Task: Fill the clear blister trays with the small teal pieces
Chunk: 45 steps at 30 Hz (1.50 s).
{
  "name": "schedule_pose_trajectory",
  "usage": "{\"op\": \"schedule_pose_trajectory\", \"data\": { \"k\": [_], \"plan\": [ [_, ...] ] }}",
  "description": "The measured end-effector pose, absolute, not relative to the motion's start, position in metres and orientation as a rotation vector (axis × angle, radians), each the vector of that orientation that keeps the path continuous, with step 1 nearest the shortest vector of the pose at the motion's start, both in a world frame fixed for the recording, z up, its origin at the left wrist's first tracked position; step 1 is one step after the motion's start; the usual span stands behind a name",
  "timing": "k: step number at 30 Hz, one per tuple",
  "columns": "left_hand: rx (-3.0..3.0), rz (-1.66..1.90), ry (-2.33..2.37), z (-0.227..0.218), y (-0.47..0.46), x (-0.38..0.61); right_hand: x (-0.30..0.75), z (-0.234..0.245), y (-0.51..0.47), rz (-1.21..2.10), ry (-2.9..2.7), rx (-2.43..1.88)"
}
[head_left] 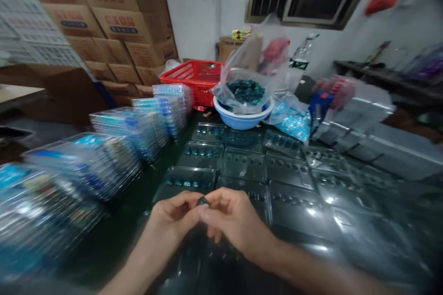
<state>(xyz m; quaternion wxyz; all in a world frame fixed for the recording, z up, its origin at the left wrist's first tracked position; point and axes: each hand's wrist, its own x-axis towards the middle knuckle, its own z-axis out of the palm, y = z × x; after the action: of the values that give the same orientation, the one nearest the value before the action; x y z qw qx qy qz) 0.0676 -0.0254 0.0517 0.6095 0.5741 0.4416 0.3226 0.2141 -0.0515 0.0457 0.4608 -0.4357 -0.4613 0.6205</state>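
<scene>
Here's my left hand (169,223) meeting my right hand (240,223), fingertips of both pinching a small dark piece (202,201) over the desk (119,226)! Clear trays (244,164) spread around; beyond, a blue basin (242,120) sits by a red basket (204,92).

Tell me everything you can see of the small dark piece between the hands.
The small dark piece looks compact, its exact shape and material unclear. The left hand and right hand pinch it at the fingertips, hiding much of its outline. It is held in front of clear trays.
</scene>
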Motion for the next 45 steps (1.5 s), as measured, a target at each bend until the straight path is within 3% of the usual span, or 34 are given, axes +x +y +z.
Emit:
{"op": "schedule_pose_trajectory", "data": {
  "k": [5, 14, 20, 28, 34, 45],
  "plan": [
    [1.378, 0.801, 1.044, 0.054, -0.005, 0.101, 0.246, 0.041, -0.043, 1.545, -0.936, -0.994],
    [0.927, 0.44, 0.655, 0.056, 0.015, 0.159, 0.301, 0.039, -0.039, 1.626, -0.81, -0.869],
    [1.189, 0.518, 0.732, 0.059, 0.01, 0.163, 0.316, 0.036, -0.042, 1.746, -0.751, -0.86],
    [1.567, 0.812, 0.843, 0.053, 0.001, 0.153, 0.304, 0.035, -0.051, 1.568, -0.876, -1.009],
    [1.843, 0.741, 0.762, 0.055, -0.006, 0.14, 0.298, 0.034, -0.052, 1.708, -0.952, -1.0],
    [2.212, 0.814, 0.635, 0.059, -0.013, 0.116, 0.279, 0.047, -0.05, 1.622, -1.068, -1.115]
  ]
}}
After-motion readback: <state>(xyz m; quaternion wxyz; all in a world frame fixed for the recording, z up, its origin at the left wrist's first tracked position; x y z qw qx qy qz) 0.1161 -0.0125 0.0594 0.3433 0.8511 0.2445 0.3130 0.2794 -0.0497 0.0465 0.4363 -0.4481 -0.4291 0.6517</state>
